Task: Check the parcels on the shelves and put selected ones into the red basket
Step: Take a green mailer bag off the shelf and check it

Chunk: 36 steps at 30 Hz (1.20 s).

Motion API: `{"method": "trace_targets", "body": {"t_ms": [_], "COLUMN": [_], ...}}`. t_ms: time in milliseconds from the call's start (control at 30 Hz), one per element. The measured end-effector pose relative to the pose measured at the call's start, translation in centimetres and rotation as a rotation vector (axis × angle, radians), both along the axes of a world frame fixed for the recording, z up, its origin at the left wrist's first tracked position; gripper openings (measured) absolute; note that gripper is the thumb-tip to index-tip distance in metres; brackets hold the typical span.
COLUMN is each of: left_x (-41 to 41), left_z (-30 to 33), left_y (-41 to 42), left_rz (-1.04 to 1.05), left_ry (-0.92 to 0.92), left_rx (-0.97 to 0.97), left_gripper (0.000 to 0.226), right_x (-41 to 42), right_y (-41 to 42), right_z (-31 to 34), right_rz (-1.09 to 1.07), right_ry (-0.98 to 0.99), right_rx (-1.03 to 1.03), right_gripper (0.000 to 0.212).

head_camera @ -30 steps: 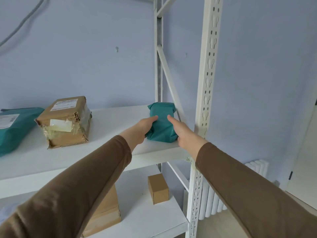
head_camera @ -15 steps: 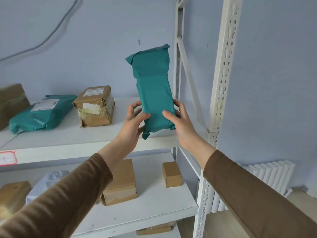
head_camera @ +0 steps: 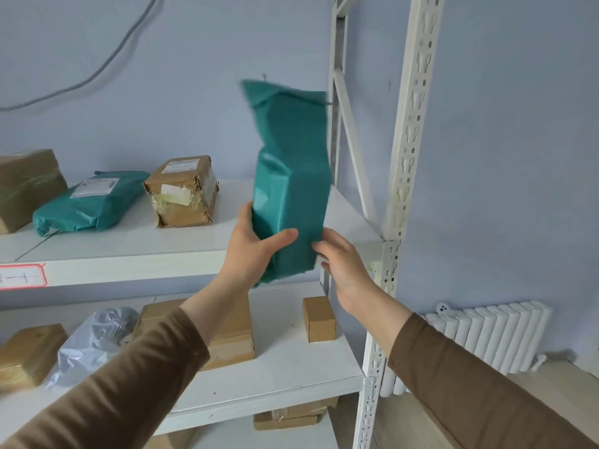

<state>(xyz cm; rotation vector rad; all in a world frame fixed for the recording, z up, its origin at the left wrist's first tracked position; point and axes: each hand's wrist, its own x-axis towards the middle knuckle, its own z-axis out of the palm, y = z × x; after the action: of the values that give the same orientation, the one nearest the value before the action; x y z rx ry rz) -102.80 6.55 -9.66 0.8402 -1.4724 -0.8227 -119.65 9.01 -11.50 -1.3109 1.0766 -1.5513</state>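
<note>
We hold the teal mailer bag (head_camera: pixel 290 186) upright, left hand (head_camera: pixel 251 251) gripping, right hand (head_camera: pixel 343 264) pinching its edge; checking underway, red basket unseen.

We face a pale blue wall (head_camera: pixel 518 140) with a grey cable (head_camera: pixel 107 63) looping across it. A white metal shelving unit (head_camera: pixel 408 150) with perforated uprights stands against it. Low to the right sits a white radiator (head_camera: pixel 492 338) above a light wooden floor (head_camera: pixel 551 380).
</note>
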Motion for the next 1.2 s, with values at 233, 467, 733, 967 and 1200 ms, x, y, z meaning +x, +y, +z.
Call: {"method": "trace_targets", "body": {"t_ms": [233,467,733,967,1200], "left_x": [-2.0,-2.6,-2.6,-1.6,-1.6], "left_z": [-0.7,-1.3,-2.0,-2.4,-3.0], "left_y": [1.9,2.8,7.2,5.7,4.3], "left_rz": [0.654,0.360,0.136,0.008,-0.405], "left_ry": [-0.784,-0.558,-0.615,-0.224,0.057], "left_rx": [-0.638,-0.404,-0.593,-0.389,0.294], "left_gripper": [0.096,0.094,0.065,0.065,0.085], "right_x": [-0.7,-1.1,-3.2,-3.4,-2.7], "right_y": [0.8,1.1,2.1,1.4,0.6], "right_z": [-0.4,-0.9,-1.2,-2.1,-2.7], "right_rz": [0.148,0.224,0.440,0.488,0.559], "right_ry": [-0.288,-0.185,-0.527,-0.572,-0.611], "right_rx": [0.077,0.055,0.144,0.209,0.273], "right_gripper": [0.041,0.062,0.061,0.059,0.071]}}
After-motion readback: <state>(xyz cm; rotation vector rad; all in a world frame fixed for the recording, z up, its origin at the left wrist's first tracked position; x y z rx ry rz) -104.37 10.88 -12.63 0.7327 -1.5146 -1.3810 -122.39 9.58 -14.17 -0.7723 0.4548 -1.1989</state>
